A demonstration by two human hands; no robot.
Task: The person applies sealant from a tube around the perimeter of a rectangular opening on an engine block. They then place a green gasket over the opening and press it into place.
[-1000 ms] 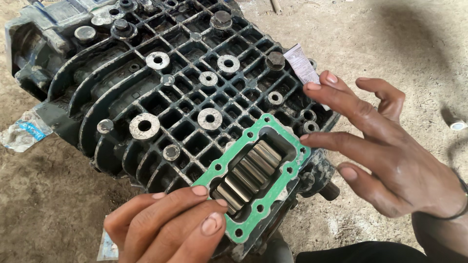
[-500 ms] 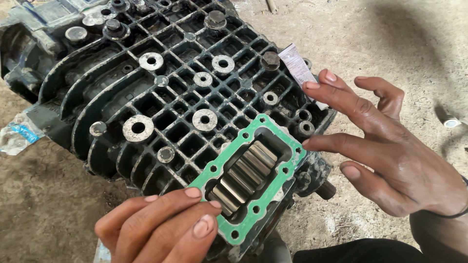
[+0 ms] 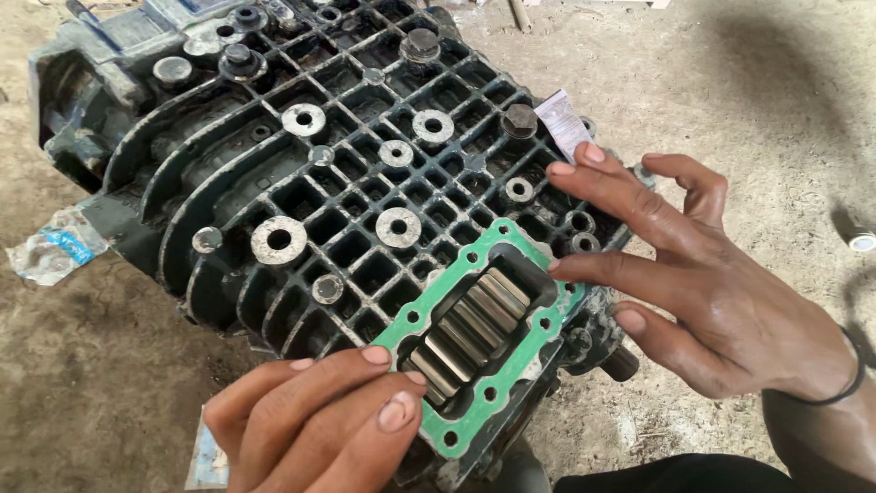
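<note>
Your left hand [image 3: 315, 424] is in the lower left of the frame, with the fingers stretched out flat and close together. Their tips press on the lower left end of the green gasket [image 3: 511, 365]; the hand grips nothing. Your right hand [image 3: 703, 283] comes in from the right side, open, with the fingers spread apart. One fingertip touches the upper right edge of the gasket, and another finger rests on the dark ribbed housing [image 3: 301, 183] just above it.

The gasket lies in the lower centre of the frame, flat on a rectangular opening of the housing. Through the opening you see shiny metal gear teeth [image 3: 470, 324].

The housing fills the upper left and the centre of the frame and stands on dusty ground [image 3: 776, 110]. A crumpled plastic wrapper [image 3: 50, 248] lies at the left edge. A small white paper tag [image 3: 563, 121] sticks out just above your right fingers.
</note>
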